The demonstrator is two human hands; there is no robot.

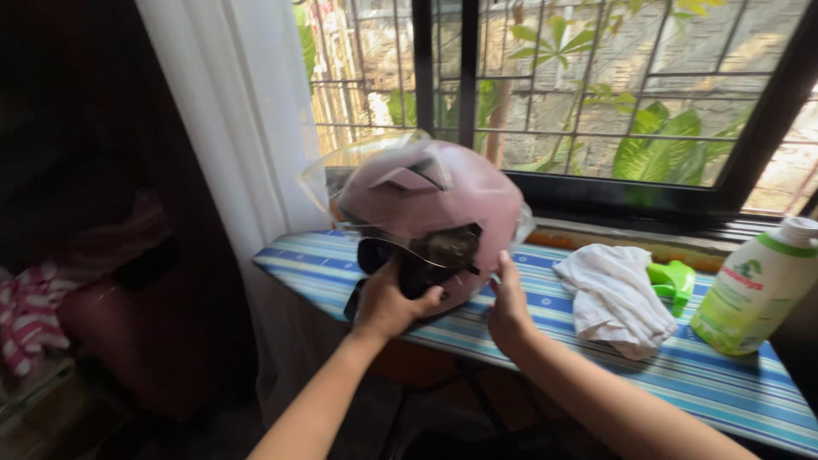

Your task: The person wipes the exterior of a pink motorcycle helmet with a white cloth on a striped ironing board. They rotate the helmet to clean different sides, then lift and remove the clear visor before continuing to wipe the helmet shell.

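Note:
A pink motorcycle helmet (434, 204) with a clear raised visor (358, 158) and dark inner padding rests on a blue striped board (596, 349) under a window. My left hand (388, 302) grips the helmet's lower front edge, thumb inside by the dark lining. On the helmet's right lower side my right hand (509, 302) presses flat against the shell. Both forearms reach up from the bottom of the view.
A crumpled white cloth (613, 294) lies on the board right of the helmet, with a green cap (673, 279) beside it and a white-and-green bottle (758, 285) at the far right. A white curtain (243, 111) hangs at left. Striped fabric (30, 315) sits in the dark left corner.

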